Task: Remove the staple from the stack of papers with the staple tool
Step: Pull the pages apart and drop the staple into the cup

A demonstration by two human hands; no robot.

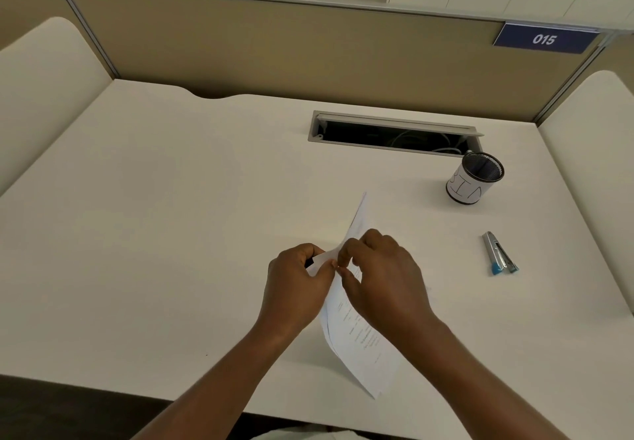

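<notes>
Both hands lift the white printed stack of papers (356,330) off the cream tabletop (171,234), tilted on edge, probably to expose the stapled corner. The left hand (295,285) and right hand (384,278) pinch that corner between their fingers (343,251). The silver, blue-tipped staple tool (499,253) lies untouched, well right of the papers.

Two hands (298,282) (384,278), one paper stack (360,340), one staple tool (499,252), one mesh cup (475,179).
</notes>
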